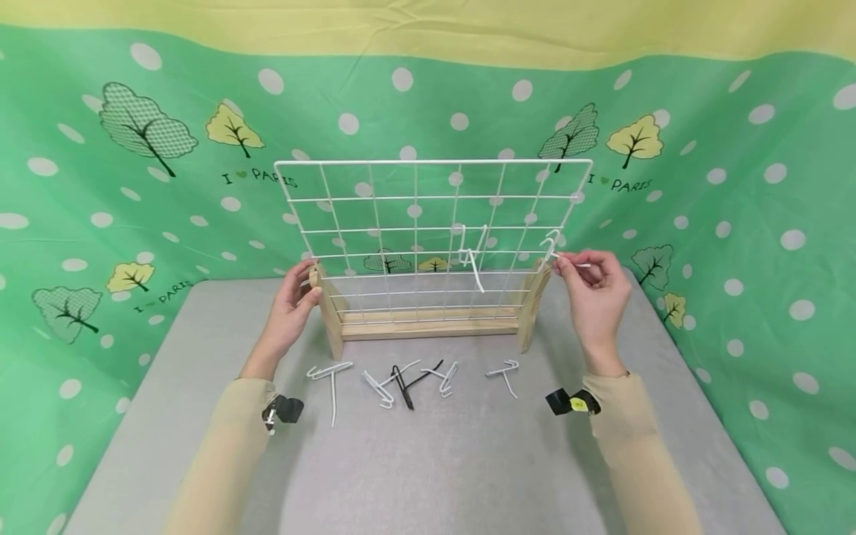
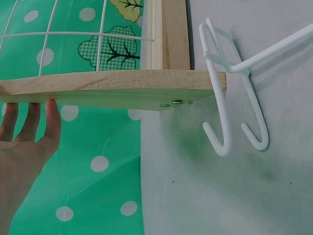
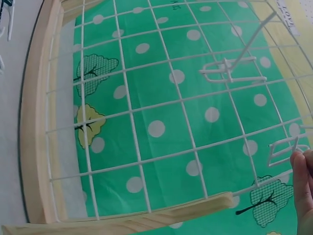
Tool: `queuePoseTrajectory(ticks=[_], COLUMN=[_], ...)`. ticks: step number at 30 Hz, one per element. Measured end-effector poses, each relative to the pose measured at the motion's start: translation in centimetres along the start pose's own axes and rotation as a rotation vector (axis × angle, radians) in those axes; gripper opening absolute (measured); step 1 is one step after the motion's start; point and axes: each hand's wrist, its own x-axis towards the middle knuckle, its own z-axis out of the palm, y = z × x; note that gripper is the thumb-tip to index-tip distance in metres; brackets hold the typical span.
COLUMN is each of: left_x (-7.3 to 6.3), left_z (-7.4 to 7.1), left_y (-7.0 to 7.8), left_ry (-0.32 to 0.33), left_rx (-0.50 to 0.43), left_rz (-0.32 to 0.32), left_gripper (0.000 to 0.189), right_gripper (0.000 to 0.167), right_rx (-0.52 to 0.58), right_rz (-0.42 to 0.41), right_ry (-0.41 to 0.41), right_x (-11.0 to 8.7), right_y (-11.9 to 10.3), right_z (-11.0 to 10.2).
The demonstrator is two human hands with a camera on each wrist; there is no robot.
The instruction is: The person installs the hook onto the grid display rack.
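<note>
Seen from the head view, the two bare hands are well apart. The left hand (image 1: pixel 292 301) steadies the left upright (image 1: pixel 328 316) of a pale wooden stand (image 1: pixel 428 328), which carries a white wire grid panel (image 1: pixel 416 230). The right hand (image 1: pixel 597 290) pinches a white wire hook with two curled prongs (image 1: pixel 550 251) at the panel's right side. Between the hands, closer to the right one, a hung white hook (image 1: pixel 475 269) sits on the grid. Lower than both hands, four loose white hooks (image 1: pixel 334 397) and a black wire hook (image 1: pixel 403 385) lie on the grey table (image 1: pixel 428 468).

In the left wrist view, three fairly straight fingers (image 2: pixel 53 117) touch the upright's outer face, one loose hook lying well apart from them.

In the right wrist view, the fingertips grip the pinched hook; I can't tell whether its prongs touch the wires.
</note>
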Motion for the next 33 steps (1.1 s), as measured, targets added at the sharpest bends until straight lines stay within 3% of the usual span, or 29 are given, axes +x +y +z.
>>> queuePoseTrajectory(ticks=[27,33], left_x=[0.0,0.4], left_z=[0.0,-0.5], left_y=[0.0,-2.3], left_ry=[0.0,0.006], left_rx=[0.012,0.003], left_rz=[0.017,0.01], left_gripper=[0.044,0.046], right_gripper=[0.012,0.012], right_rx=[-0.174,-0.195], right_rz=[0.057,0.017], right_ry=[0.072,0.098], right_x=[1.4,1.1], right_y=[-0.5,-0.5], right_z=[1.7,2.4])
